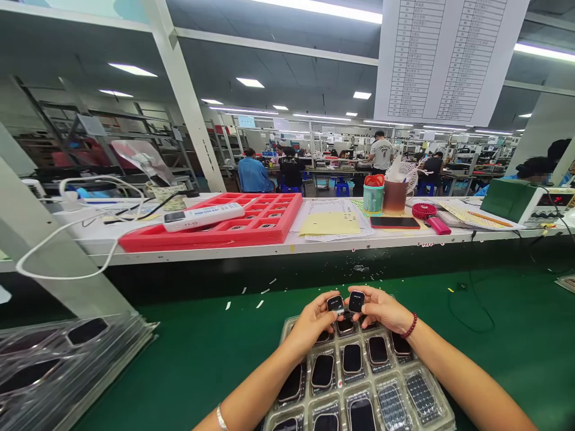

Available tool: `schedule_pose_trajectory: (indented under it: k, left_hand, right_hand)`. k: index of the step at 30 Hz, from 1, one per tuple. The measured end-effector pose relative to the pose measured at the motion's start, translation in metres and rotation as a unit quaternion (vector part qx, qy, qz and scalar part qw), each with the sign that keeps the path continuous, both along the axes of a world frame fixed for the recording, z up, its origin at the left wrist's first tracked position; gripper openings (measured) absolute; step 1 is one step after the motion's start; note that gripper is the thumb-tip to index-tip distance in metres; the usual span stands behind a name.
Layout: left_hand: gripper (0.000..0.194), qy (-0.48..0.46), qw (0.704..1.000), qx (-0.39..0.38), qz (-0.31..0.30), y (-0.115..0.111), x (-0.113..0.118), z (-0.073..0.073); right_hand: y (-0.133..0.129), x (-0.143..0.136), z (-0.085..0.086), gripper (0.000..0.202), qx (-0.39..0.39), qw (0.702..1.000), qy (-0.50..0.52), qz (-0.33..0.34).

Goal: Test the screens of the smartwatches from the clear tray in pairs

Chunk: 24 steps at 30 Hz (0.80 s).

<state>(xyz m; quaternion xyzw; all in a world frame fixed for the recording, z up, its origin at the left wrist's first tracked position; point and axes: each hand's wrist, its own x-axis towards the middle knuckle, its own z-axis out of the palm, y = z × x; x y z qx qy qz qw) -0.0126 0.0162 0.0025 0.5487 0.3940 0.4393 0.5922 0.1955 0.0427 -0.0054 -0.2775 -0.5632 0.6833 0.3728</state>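
Above the far edge of a clear plastic tray (338, 392), my left hand (317, 317) grips a smartwatch body (335, 303) between thumb and fingers. Close beside it, my right hand (381, 308) pinches a second smartwatch body (356, 301). Both have dark square screens facing me, with small light marks on them. Several more watch bodies, such as one with a dark screen (352, 358), lie in the tray's compartments. Two compartments at the right show only a gridded pattern (421, 395). The hands hide part of the tray's far row.
Stacked clear trays (90, 365) with dark-screened pieces stand at the left on the green mat (202, 359). A shelf behind carries a red compartment tray (215, 239), a white handheld device (204, 216), papers (332, 222), a phone (395, 223) and a green instrument box (510, 200). A cable (471, 326) lies at right.
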Motion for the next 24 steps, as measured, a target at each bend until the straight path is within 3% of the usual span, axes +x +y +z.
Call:
schedule_pose_trajectory:
  k: [5,11,16,18,20,24]
  left_hand:
    - [0.051,0.051,0.998,0.036,-0.011,0.001,0.0,-0.005]
    - [0.06,0.061,0.997,0.044,-0.023,0.006,0.001,-0.007]
    - [0.042,0.105,0.992,0.055,-0.037,0.01,-0.007,-0.01]
    - [0.036,0.153,0.984,0.088,-0.022,0.005,-0.007,-0.004]
    - [0.027,0.238,0.957,0.167,-0.016,-0.007,0.0,0.009]
    - [0.016,0.33,0.907,0.228,-0.131,-0.045,0.041,0.039]
  right_hand:
    - [-0.001,-0.001,0.0,0.045,0.036,0.999,-0.022,0.017]
    - [0.004,-0.001,0.0,0.047,0.07,0.995,-0.059,0.041]
    - [-0.01,0.005,0.009,0.026,0.142,0.982,-0.124,-0.022]
    - [-0.029,0.019,0.015,0.015,0.191,0.966,-0.167,-0.051]
    - [-0.054,0.039,0.019,0.006,0.238,0.944,-0.215,-0.08]
    - [-0.108,0.075,0.016,0.008,0.292,0.899,-0.294,-0.138]
